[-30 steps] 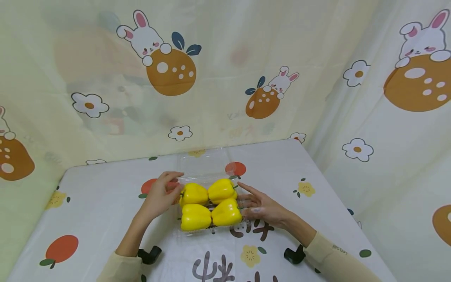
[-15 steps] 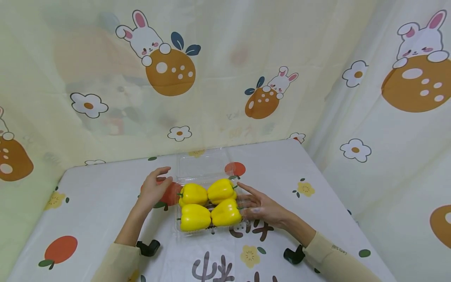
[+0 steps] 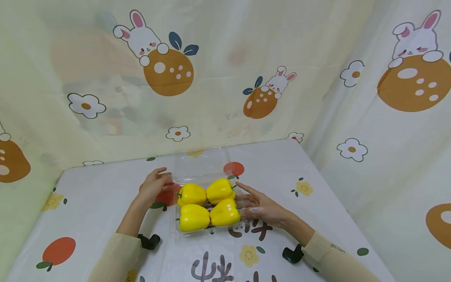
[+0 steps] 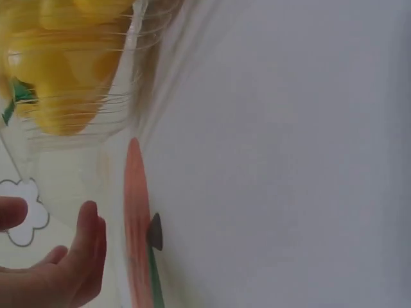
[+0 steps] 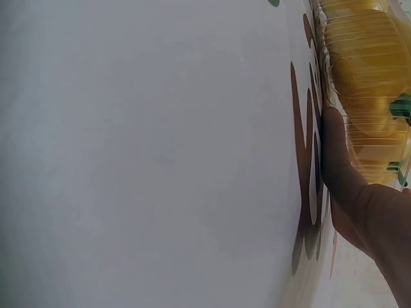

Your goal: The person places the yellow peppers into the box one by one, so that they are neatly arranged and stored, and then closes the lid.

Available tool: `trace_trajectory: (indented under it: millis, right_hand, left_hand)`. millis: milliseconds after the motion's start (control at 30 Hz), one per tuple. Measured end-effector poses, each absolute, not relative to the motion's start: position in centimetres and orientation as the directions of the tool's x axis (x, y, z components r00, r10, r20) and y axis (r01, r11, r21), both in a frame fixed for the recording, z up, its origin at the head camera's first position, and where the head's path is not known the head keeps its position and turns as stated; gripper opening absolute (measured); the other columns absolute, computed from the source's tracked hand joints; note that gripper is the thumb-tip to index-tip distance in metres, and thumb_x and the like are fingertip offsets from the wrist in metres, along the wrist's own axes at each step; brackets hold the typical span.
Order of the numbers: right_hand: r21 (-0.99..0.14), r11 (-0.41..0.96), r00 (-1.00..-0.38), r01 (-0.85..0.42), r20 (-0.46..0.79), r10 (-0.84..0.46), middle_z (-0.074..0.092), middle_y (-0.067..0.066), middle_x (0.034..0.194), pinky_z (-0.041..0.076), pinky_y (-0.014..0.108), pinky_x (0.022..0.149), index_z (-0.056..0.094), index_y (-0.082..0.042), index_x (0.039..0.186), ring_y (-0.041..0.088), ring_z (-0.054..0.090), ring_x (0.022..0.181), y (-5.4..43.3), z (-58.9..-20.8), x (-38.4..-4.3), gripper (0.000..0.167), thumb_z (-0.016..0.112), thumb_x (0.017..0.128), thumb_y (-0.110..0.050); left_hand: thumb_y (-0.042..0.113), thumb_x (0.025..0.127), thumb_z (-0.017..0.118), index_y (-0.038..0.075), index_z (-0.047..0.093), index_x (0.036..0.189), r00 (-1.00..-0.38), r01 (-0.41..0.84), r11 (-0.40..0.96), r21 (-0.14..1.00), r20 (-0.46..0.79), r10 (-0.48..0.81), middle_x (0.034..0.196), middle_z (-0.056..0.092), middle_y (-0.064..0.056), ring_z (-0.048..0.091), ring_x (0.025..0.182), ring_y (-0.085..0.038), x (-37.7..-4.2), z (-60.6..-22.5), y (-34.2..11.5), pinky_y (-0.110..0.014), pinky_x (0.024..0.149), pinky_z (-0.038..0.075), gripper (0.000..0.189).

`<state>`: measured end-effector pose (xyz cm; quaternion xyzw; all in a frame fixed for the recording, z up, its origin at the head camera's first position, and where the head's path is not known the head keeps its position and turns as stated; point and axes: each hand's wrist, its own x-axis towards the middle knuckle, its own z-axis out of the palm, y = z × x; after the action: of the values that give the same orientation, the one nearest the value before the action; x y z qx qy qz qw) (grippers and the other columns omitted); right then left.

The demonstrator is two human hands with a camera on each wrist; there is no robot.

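Note:
Several yellow bell peppers (image 3: 194,217) with green stems lie in two rows in a clear plastic clamshell box (image 3: 186,234). Its transparent lid (image 3: 201,164) is folded back flat on the far side. My left hand (image 3: 152,188) is just left of the box's far corner, apart from it, thumb and fingers spread and loosely bent. Along the right wall my right hand (image 3: 262,208) rests with extended fingers, its index finger near the far corner. In the right wrist view the thumb (image 5: 340,154) lies against the ribbed side of the box, low by the table.
A white patterned cloth (image 3: 105,211) covers the table. Curtains (image 3: 218,78) with rabbit prints hang behind and at both sides. Black devices sit at both wrists, the left one (image 3: 149,241) and the right one (image 3: 293,254).
My left hand has drawn back leftward from the left wall of the box, where it was close to a pepper. My right hand, the box and the peppers stay where they were.

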<state>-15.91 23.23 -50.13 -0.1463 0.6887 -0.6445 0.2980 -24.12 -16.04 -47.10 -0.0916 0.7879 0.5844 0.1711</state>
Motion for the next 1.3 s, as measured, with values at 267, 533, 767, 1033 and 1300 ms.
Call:
trace_trajectory:
  millis: [267,533,767,1033,1300]
  right_hand:
    - [-0.971,0.143,-0.774,0.193,-0.24,-0.586,0.028,0.027,0.172,0.055,0.047,0.113,0.006,-0.027,0.172,0.048,0.044,0.152,23.2,-50.0,-15.9,0.101,0.069,0.097,-0.005]
    - [-0.972,0.127,-0.773,0.196,-0.233,-0.591,0.027,0.026,0.173,0.056,0.044,0.112,0.007,-0.028,0.172,0.047,0.045,0.152,23.3,-50.0,-15.9,0.101,0.069,0.096,-0.004]
    - [-0.975,0.102,-0.765,0.196,-0.217,-0.607,0.026,0.029,0.172,0.057,0.043,0.111,0.005,-0.025,0.172,0.047,0.049,0.148,23.4,-50.1,-15.9,0.099,0.066,0.097,-0.003]
    - [-0.975,0.097,-0.764,0.198,-0.215,-0.609,0.025,0.029,0.172,0.057,0.043,0.111,0.005,-0.025,0.172,0.047,0.048,0.149,23.4,-50.0,-15.8,0.098,0.066,0.098,-0.004]
    - [-0.975,0.103,-0.767,0.195,-0.217,-0.604,0.026,0.029,0.172,0.057,0.044,0.111,0.007,-0.027,0.172,0.047,0.048,0.149,23.4,-50.2,-15.9,0.099,0.067,0.097,-0.003]
  left_hand:
    - [0.028,0.111,0.051,0.005,0.027,0.167,-0.917,-0.35,0.264,0.899,-0.386,0.1,0.168,0.038,-0.023,0.054,0.142,-0.037,-25.3,-47.7,-16.2,-0.047,0.122,0.045,0.064]
    - [0.024,0.113,0.05,0.0,0.027,0.166,-0.922,-0.317,0.201,0.927,-0.351,0.167,0.169,0.037,-0.024,0.051,0.144,-0.038,-25.8,-48.1,-16.4,-0.045,0.122,0.043,0.063]
    - [0.025,0.113,0.051,0.001,0.03,0.166,-0.916,-0.33,0.157,0.931,-0.356,0.187,0.167,0.039,-0.024,0.053,0.134,-0.029,-26.2,-48.4,-16.4,-0.041,0.122,0.043,0.061]
    - [0.018,0.111,0.053,0.004,0.034,0.165,-0.912,-0.35,0.136,0.927,-0.37,0.177,0.165,0.042,-0.023,0.056,0.126,-0.022,-26.3,-48.5,-16.4,-0.032,0.115,0.051,0.058]
    - [0.014,0.11,0.056,0.007,0.037,0.165,-0.924,-0.336,0.129,0.933,-0.353,0.145,0.168,0.042,-0.016,0.059,0.123,-0.022,-26.4,-48.3,-16.4,-0.02,0.102,0.058,0.058]
